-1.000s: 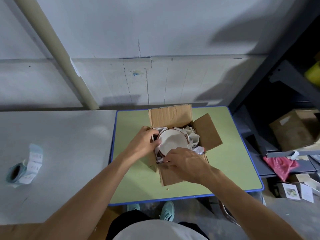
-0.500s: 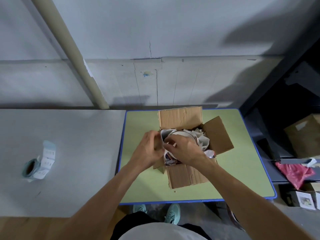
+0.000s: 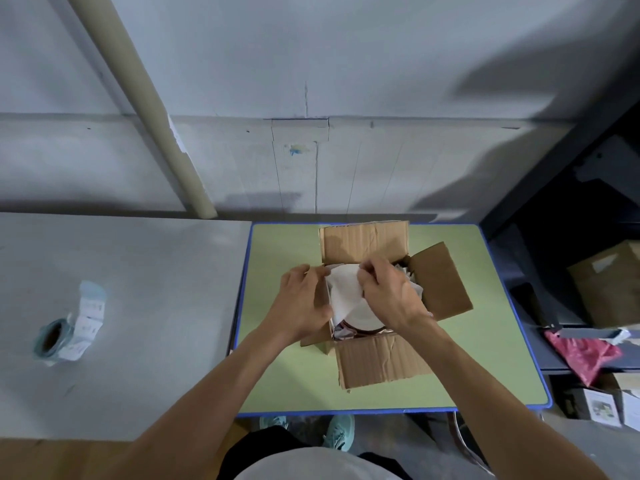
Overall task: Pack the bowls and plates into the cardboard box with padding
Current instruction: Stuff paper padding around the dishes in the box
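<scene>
Two hands, left hand (image 3: 304, 299) and right hand (image 3: 388, 292), pinch one white paper sheet (image 3: 343, 292) over one cardboard box (image 3: 377, 358).

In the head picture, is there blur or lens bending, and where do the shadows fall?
Head view: wide-angle bending bows the wall ledge; the shelving corner on the right is in deep shadow; the cardboard box, left hand and right hand look sharp, with soft light and no glare.

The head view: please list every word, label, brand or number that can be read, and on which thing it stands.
None can be read.
Roll of labels on the grey table: print too blurred.
Printed cards on the floor at right: too small.
Cardboard box: no print visible.
</scene>
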`<state>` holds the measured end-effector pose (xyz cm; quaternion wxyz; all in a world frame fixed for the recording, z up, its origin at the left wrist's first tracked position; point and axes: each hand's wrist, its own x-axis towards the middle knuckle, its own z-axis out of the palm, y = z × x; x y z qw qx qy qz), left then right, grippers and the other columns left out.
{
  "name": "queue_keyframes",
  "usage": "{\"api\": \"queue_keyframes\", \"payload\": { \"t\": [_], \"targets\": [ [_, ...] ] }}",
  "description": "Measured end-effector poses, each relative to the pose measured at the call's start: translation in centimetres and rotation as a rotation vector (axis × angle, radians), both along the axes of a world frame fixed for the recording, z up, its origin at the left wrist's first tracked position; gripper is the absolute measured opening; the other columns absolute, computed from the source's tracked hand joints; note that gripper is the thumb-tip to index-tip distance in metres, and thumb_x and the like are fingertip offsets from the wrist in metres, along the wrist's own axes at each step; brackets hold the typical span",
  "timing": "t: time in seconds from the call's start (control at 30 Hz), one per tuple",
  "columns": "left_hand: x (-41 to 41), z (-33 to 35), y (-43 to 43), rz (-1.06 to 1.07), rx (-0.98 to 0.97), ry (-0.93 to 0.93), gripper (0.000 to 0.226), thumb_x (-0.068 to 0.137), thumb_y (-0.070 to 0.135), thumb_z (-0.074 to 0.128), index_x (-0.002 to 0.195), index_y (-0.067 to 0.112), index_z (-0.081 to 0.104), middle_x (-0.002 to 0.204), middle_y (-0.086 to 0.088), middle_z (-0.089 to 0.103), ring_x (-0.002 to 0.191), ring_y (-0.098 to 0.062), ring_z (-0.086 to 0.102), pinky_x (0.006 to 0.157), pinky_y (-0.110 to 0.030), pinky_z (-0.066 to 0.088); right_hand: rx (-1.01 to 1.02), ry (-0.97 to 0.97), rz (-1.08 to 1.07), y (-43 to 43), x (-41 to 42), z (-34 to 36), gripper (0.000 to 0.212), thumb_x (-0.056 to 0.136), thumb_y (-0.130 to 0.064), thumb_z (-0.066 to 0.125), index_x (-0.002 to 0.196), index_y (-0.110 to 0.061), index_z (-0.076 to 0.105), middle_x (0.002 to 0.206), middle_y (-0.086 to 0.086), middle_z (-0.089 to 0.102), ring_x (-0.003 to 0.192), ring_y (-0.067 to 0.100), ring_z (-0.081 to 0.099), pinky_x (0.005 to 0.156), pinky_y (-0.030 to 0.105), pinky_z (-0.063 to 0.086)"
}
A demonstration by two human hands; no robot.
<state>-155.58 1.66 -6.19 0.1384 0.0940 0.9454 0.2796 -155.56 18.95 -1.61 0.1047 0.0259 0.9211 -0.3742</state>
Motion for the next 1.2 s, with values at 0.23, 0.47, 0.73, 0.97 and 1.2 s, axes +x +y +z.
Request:
{"api": "queue_keyframes", "payload": {
  "t": [0.23, 0.47, 0.73, 0.97, 1.2],
  "targets": [
    [-0.2, 0.1, 0.7, 0.016, -0.046, -0.011, 0.061, 0.091, 0.033, 0.056, 0.148, 0.033, 0.032, 0.154, -0.007, 0.021, 0.144, -0.025, 0.008, 0.114, -0.041, 0.023, -0.124, 0.035, -0.211, 1.9, -0.7, 3.0, 0.013, 0.095, -0.019, 0.037, 0.091, -0.010, 0.045, 0.069, -0.001, 0.049, 0.057, 0.015, 0.043, 0.051, 0.028, 0.035],
    [0.0, -0.5, 2.6, -0.138, -0.185, 0.405, 0.048, 0.092, 0.039, 0.055, 0.136, 0.021, 0.051, 0.160, -0.008, 0.020, 0.150, -0.025, 0.008, 0.108, -0.046, 0.033, 0.229, -0.073, -0.302, 5.8, 1.4, -0.5, 0.011, 0.087, -0.010, 0.045, 0.098, -0.009, 0.045, 0.078, 0.011, 0.062, 0.075, 0.034, 0.059, 0.070, 0.039, 0.049],
    [0.7, -0.5, 4.6, -0.290, -0.367, 0.232, 0.083, 0.090, 0.073, 0.029, 0.154, 0.022, 0.017, 0.162, -0.003, 0.014, 0.150, -0.019, 0.003, 0.121, -0.043, 0.001, 0.160, -0.133, -0.242, 6.8, 1.0, -1.2, 0.029, 0.086, -0.027, 0.054, 0.114, -0.018, 0.056, 0.097, 0.005, 0.068, 0.086, 0.029, 0.062, 0.074, 0.035, 0.049],
    [0.9, 3.0, 6.5, -0.216, -0.068, 0.342, 0.087, 0.087, 0.055, 0.053, 0.155, 0.022, 0.010, 0.154, 0.002, 0.029, 0.136, -0.016, 0.035, 0.110, -0.037, 0.033, -0.436, -0.063, -0.354, 6.5, -0.8, 4.8, 0.019, 0.084, -0.012, 0.059, 0.102, -0.019, 0.061, 0.068, 0.003, 0.065, 0.050, 0.018, 0.058, 0.051, 0.032, 0.049],
    [-1.7, 5.9, 4.6, 0.218, 0.396, 0.206, 0.029, 0.099, 0.033, 0.042, 0.124, 0.027, 0.056, 0.103, 0.006, 0.069, 0.093, -0.015, 0.066, 0.080, -0.034, 0.052, -0.754, 0.011, -0.324, 6.9, -0.8, 7.6, 0.041, 0.094, -0.048, 0.055, 0.120, -0.017, 0.059, 0.089, 0.009, 0.071, 0.069, 0.021, 0.064, 0.065, 0.039, 0.054]
  ]
}}
